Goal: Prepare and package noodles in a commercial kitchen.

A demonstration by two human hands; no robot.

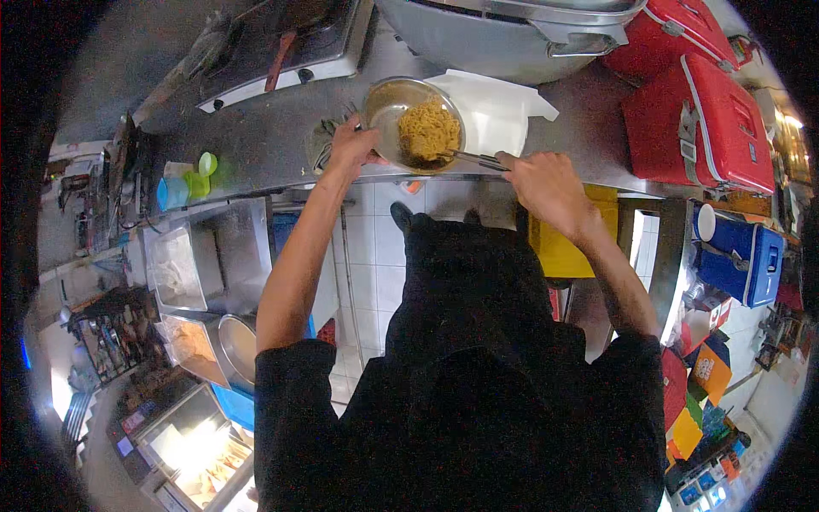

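Note:
A round metal mixing bowl (386, 121) rests on the steel counter, tilted a little, with a mound of yellow-brown noodles (430, 127) on its right side. My left hand (354, 150) grips the bowl's left rim, thumb towards the inside. In my right hand (544, 185) is a metal utensil (478, 159), probably tongs, whose tip reaches into the noodles at the lower right. Just right of the bowl, partly under its rim, lies a sheet of white paper (492, 112).
A large metal pot (473, 41) stands behind the bowl. Red insulated boxes (691, 128) occupy the counter's right end. At back left is a stove (281, 70) with a red-handled utensil (279, 61). Small coloured cups (197, 182) sit near the front edge; a dark cloth (322, 144) lies beside my left hand.

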